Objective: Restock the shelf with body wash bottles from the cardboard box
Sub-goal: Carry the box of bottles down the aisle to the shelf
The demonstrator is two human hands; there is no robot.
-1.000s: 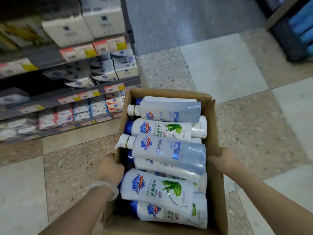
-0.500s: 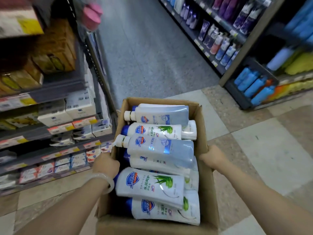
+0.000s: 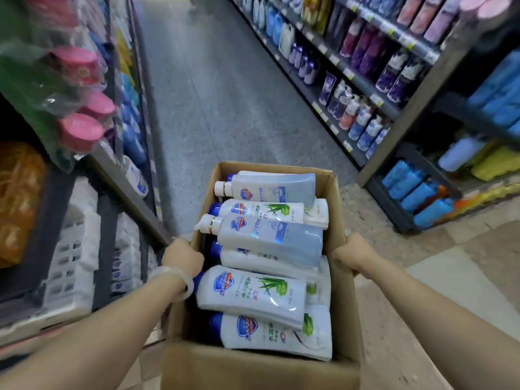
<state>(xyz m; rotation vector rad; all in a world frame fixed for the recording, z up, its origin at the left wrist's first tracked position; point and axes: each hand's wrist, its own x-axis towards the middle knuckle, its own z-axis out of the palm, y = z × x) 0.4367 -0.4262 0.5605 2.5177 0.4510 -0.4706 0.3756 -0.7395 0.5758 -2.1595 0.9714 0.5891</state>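
Observation:
An open cardboard box (image 3: 339,220) is carried in front of me, full of several body wash bottles lying on their sides. White bottles with a green aloe print (image 3: 253,294) lie among pale blue ones (image 3: 270,240). My left hand (image 3: 181,257) grips the box's left wall, a clear bangle on the wrist. My right hand (image 3: 353,251) grips the right wall. A shelf of bottles (image 3: 363,88) runs along the aisle's right side.
A grey-floored aisle (image 3: 225,94) stretches ahead between two shelving units. The left unit (image 3: 84,136) carries pink-capped bottles, blue bottles and white packs. Blue packs (image 3: 416,190) sit low on the end shelf at right. Tiled floor lies at lower right.
The view has lifted and swung from the low left shelves and tiled floor to look down the aisle. Both hands keep their grip on the box's walls.

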